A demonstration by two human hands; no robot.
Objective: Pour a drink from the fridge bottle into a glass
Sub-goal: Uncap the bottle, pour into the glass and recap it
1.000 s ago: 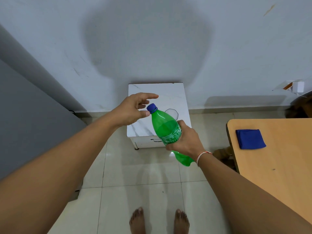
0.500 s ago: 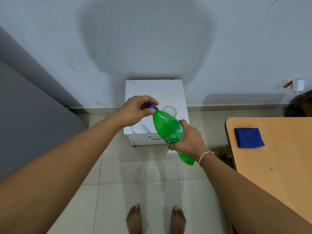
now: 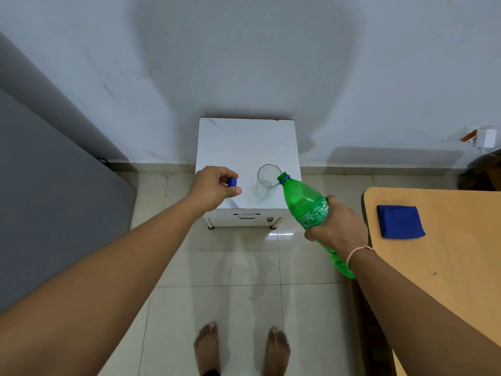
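Observation:
A green plastic bottle (image 3: 305,202) is gripped around its label by my right hand (image 3: 334,226). It tilts up and to the left, and its uncapped mouth sits at the right rim of a clear glass (image 3: 267,180). The glass stands upright on a small white marble-top cabinet (image 3: 244,142) against the wall and looks empty. To the left of the glass, my left hand (image 3: 215,185) pinches the blue bottle cap (image 3: 232,182) between thumb and fingers, over the cabinet's front left part. The bottle's lower half is hidden behind my right wrist.
A wooden table (image 3: 447,253) stands at the right with a folded blue cloth (image 3: 400,221) on it. A grey fridge side (image 3: 54,202) fills the left. Pale floor tiles and my bare feet (image 3: 241,348) lie below. A white wall fitting (image 3: 485,138) is at the far right.
My left hand twisted the blue cap off and moved left with it. My right hand carried the bottle to the right and brought its open mouth to the glass rim.

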